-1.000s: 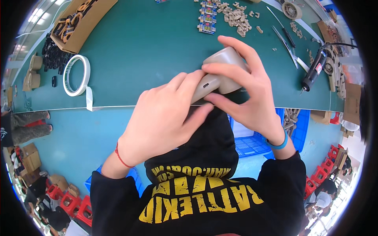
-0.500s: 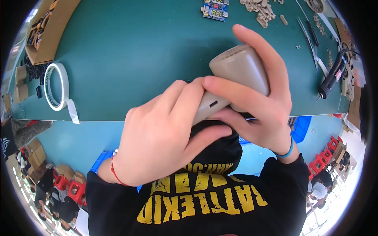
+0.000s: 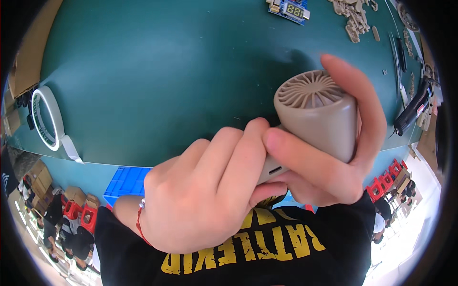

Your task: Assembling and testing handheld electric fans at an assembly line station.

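Both hands hold a beige handheld fan (image 3: pixel 317 121) just over the table's near edge. Its round head, with a slatted grille, tilts up and away from me. My left hand (image 3: pixel 205 186) wraps round the handle, fingers bent over it and hiding most of it. A dark slot shows in the handle between the two hands. My right hand (image 3: pixel 329 176) grips where the handle meets the head, thumb and fingers closed there, while one finger curves up along the right side of the head.
A white tape roll (image 3: pixel 47 119) stands on the green table (image 3: pixel 157 71) at left, its loose end over the edge. Far off lie a blue circuit board (image 3: pixel 289 10) with a small display and several beige plastic parts (image 3: pixel 355 19). A black electric screwdriver (image 3: pixel 414 107) rests at right.
The fan and both hands have shifted right and nearer to me. The fan's head has tipped, so its slatted grille now shows more fully. My view has shifted too.
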